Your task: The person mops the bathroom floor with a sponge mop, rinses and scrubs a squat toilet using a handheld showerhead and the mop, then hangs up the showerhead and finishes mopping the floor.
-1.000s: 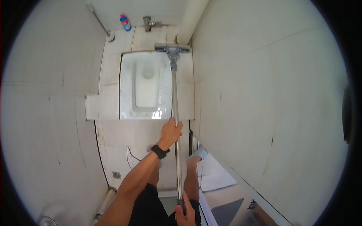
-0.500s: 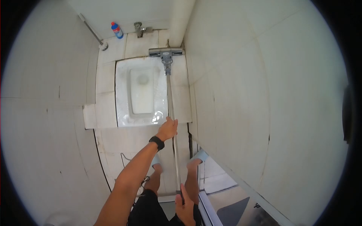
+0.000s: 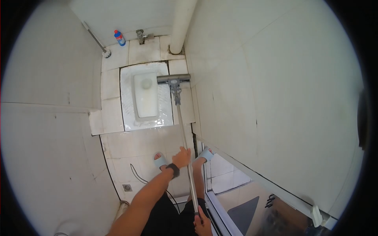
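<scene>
Mop head [image 3: 173, 80] drawn back from pipe [image 3: 183, 27]; left hand [image 3: 181, 158] and right hand [image 3: 202, 225]: fingers [image 3: 184, 151] curled closed round pole [image 3: 182, 126].

The mop head [image 3: 173, 80] crosses the right edge of the squat toilet [image 3: 164, 108], the bottle [image 3: 119, 38] and brush [image 3: 106, 54] behind at left.

Soft, fairly even light leaves the right wall [image 3: 267, 98] a muted grey. Small white glints mark the glossy squat toilet [image 3: 145, 96], and the metal pole [image 3: 191, 179] shines. Wide-angle distortion bends straight lines, blackness rounds off the corners, and a dark shape [image 3: 276, 223] at lower right is blurred.
</scene>
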Demonstrator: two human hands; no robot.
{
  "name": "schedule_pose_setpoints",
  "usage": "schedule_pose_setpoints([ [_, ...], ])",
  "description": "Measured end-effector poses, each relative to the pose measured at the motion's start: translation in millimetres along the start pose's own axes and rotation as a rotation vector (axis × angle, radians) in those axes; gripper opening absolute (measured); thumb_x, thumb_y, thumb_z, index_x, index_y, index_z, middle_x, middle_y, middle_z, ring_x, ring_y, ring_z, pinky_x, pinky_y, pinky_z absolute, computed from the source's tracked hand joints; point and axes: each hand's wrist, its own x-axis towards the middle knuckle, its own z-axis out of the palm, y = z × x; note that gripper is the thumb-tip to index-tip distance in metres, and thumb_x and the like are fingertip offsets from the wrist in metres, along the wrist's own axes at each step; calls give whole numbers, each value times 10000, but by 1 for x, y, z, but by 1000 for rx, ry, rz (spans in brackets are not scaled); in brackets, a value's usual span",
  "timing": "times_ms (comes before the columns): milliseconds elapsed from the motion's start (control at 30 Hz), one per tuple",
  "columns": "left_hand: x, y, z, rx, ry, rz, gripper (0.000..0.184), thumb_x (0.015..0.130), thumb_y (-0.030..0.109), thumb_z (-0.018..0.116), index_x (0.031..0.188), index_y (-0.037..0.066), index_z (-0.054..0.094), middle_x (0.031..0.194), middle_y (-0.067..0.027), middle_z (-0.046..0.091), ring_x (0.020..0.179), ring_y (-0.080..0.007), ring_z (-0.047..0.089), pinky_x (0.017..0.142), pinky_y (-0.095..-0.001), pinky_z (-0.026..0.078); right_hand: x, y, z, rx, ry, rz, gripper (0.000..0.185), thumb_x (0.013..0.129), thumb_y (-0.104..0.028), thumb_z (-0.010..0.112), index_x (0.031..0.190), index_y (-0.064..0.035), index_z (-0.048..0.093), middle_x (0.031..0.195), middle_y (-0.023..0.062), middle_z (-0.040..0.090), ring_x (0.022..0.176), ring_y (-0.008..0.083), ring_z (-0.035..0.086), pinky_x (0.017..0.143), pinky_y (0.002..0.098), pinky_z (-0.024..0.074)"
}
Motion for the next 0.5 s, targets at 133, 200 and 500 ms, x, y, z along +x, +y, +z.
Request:
schedule_pose_setpoints([
  [133,-56,10,26,-94,-132,-48,572,989,490,294,1109,-61,390,920,-253,687,915,-452,661,839,-609,437,-50,9,-32,-106,48,-18,456,1012,-222,477,1423,-28,436,630,23,464,561,119,447,510,289,384],
  [200,-75,8,34,-108,-145,-36,583,988,498,291,1126,-60,385,864,-224,696,910,-439,667,841,-603,437,-71,1,-40,-125,-4,117,455,1009,-223,482,1416,-22,442,620,35,464,563,122,455,515,294,391],
  [500,-133,39,20,-235,-293,-145,622,990,502,290,1157,-87,396,790,-137,709,898,-386,685,875,-550,440,-124,-75,-71,-222,40,-16,476,1006,-288,470,1415,-45,453,623,40,478,536,134,452,499,305,387],
])
